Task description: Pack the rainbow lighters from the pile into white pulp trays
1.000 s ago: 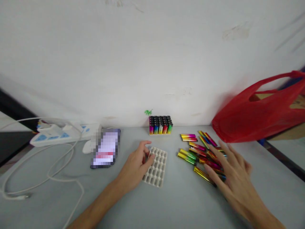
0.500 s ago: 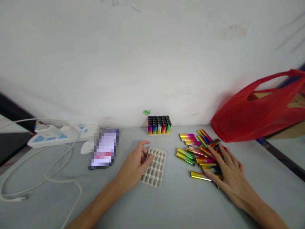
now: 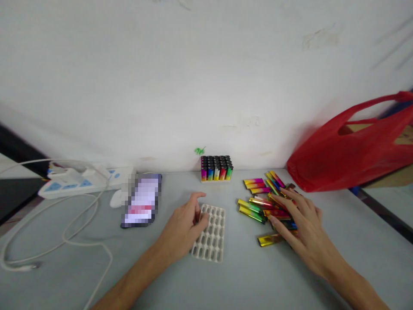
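Note:
My left hand (image 3: 183,226) is at the left edge of a white lighter tray (image 3: 213,234) with rows of oval slots. Its thumb lies over the tray's edge, the index finger sticks out past the far corner, and the other fingers are curled and partly hidden. My right hand (image 3: 303,228) is spread over a loose heap of shiny multicoloured lighters (image 3: 251,212), fingertips touching or just above them; it covers part of the heap. Against the wall, a block of upright lighters (image 3: 217,168) with black tops stands in rows on a similar pale base.
A red plastic bag (image 3: 342,155) with cardboard in it leans at the right. To the left lie a phone (image 3: 142,200) with a blurred screen, a white power strip (image 3: 80,183) and a loose white cable (image 3: 87,244). The wall (image 3: 180,86) bounds the grey table's far side.
The tray has turned slightly and slid a little nearer under my left hand. My right hand has shifted slightly left and away from me over the heap, and some lighters beneath it have moved.

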Demonstrator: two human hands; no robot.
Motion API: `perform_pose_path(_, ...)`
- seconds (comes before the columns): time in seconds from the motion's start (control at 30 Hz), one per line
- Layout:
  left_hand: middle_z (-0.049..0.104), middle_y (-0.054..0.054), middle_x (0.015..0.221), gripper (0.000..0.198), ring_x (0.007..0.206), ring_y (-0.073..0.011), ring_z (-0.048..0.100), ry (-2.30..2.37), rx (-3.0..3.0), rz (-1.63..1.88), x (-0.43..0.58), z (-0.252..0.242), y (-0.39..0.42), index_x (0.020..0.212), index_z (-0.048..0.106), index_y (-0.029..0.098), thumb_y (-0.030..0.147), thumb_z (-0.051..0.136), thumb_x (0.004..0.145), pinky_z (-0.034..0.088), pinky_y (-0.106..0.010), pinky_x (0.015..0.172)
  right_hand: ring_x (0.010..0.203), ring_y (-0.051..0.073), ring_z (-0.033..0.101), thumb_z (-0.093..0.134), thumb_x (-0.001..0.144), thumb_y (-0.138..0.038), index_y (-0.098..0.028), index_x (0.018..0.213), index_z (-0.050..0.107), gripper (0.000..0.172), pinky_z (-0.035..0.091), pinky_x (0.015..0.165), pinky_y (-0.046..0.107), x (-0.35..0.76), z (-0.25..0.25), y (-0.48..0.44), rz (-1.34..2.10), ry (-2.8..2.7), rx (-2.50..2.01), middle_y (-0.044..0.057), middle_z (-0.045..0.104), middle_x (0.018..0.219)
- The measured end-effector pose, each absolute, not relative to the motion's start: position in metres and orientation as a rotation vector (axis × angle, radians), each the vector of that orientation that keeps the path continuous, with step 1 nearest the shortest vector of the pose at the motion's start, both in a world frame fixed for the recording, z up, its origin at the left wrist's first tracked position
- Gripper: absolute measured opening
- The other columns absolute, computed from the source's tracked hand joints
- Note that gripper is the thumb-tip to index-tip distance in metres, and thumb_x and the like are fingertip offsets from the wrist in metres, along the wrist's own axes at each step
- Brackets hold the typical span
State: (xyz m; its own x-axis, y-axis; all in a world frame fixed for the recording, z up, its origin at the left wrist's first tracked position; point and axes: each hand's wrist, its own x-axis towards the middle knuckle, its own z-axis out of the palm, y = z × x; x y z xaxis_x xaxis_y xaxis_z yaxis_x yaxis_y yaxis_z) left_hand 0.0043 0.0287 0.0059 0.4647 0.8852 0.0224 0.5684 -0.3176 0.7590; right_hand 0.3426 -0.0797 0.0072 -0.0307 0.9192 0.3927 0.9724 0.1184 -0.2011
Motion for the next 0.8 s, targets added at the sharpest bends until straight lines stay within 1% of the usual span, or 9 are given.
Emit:
perform_pose_path(0.07, 0.057, 0.005, 0.078, 0.038, 0.073, -0.0217, 0.062, 1.211, 2.051, 0.54, 0.005, 0.008, 0.027, 0.141, 0.058, 0.023, 0.029, 0.053, 0.104, 0.041, -0.034, 0.072, 0.138, 0.041, 0.053, 0.057, 0.11, -0.047, -0.031, 0.146, 0.065, 0.04, 0.043, 0.105, 0.059, 0.33, 0.014, -0.079, -0.12, -2.036, -1.759, 0.015, 0.062, 0.151)
perform_pose_path(0.13, 0.06, 0.004, 0.078, 0.03, 0.073, -0.0216, 0.062, 1.208, 2.082, 0.515, 0.005, 0.009, 0.025, 0.131, 0.065, 0.023, 0.029, 0.053, 0.105, 0.041, -0.034, 0.072, 0.125, 0.039, 0.057, 0.062, 0.108, -0.04, -0.029, 0.131, 0.073, 0.028, 0.044, 0.097, 0.055, 0.32, 0.015, -0.078, -0.096, -2.071, -1.721, 0.014, 0.068, 0.135)
perform_pose_path(0.2, 0.062, 0.002, 0.08, 0.024, 0.074, -0.0213, 0.062, 1.206, 2.114, 0.511, 0.005, 0.008, 0.025, 0.123, 0.069, 0.023, 0.028, 0.055, 0.104, 0.041, -0.033, 0.072, 0.114, 0.037, 0.058, 0.066, 0.106, -0.033, -0.026, 0.123, 0.076, 0.021, 0.044, 0.09, 0.051, 0.312, 0.011, -0.075, -0.098, -2.09, -1.723, 0.013, 0.07, 0.122)
perform_pose_path(0.27, 0.064, 0.002, 0.081, 0.024, 0.075, -0.0212, 0.063, 1.203, 2.135, 0.517, 0.004, 0.007, 0.026, 0.121, 0.07, 0.023, 0.026, 0.055, 0.103, 0.041, -0.033, 0.072, 0.108, 0.036, 0.058, 0.07, 0.103, -0.028, -0.024, 0.122, 0.076, 0.02, 0.043, 0.087, 0.05, 0.307, 0.006, -0.071, -0.124, -2.103, -1.753, 0.013, 0.07, 0.116)
perform_pose_path(0.4, 0.064, 0.002, 0.081, 0.025, 0.076, -0.021, 0.063, 1.189, 2.136, 0.516, 0.004, 0.006, 0.027, 0.124, 0.07, 0.023, 0.027, 0.055, 0.104, 0.041, -0.033, 0.072, 0.108, 0.037, 0.058, 0.077, 0.1, -0.026, -0.024, 0.116, 0.077, 0.016, 0.042, 0.088, 0.051, 0.3, 0.0, -0.064, -0.173, -2.103, -1.815, 0.013, 0.071, 0.114)
perform_pose_path(0.5, 0.062, 0.003, 0.078, 0.024, 0.074, -0.0205, 0.062, 1.195, 2.126, 0.518, 0.005, 0.007, 0.027, 0.122, 0.071, 0.023, 0.028, 0.057, 0.103, 0.041, -0.032, 0.071, 0.11, 0.038, 0.06, 0.082, 0.097, -0.026, -0.025, 0.108, 0.076, 0.013, 0.043, 0.089, 0.051, 0.297, 0.0, -0.059, -0.12, -2.094, -1.84, 0.012, 0.072, 0.114)
perform_pose_path(0.67, 0.06, 0.004, 0.076, 0.025, 0.072, -0.0199, 0.062, 1.202, 2.096, 0.517, 0.008, 0.01, 0.027, 0.121, 0.072, 0.023, 0.031, 0.061, 0.1, 0.041, -0.032, 0.07, 0.114, 0.038, 0.062, 0.092, 0.087, -0.022, -0.026, 0.102, 0.074, 0.024, 0.045, 0.096, 0.054, 0.288, 0.006, -0.053, -0.029, -2.122, -1.801, 0.01, 0.073, 0.115)
perform_pose_path(0.8, 0.06, 0.005, 0.074, 0.024, 0.07, -0.0193, 0.061, 1.206, 2.07, 0.514, 0.008, 0.009, 0.029, 0.118, 0.071, 0.023, 0.032, 0.062, 0.099, 0.04, -0.032, 0.069, 0.111, 0.036, 0.066, 0.091, 0.089, -0.02, -0.025, 0.101, 0.07, 0.024, 0.045, 0.094, 0.051, 0.281, 0.017, -0.047, 0.059, -2.127, -1.775, 0.008, 0.075, 0.111)
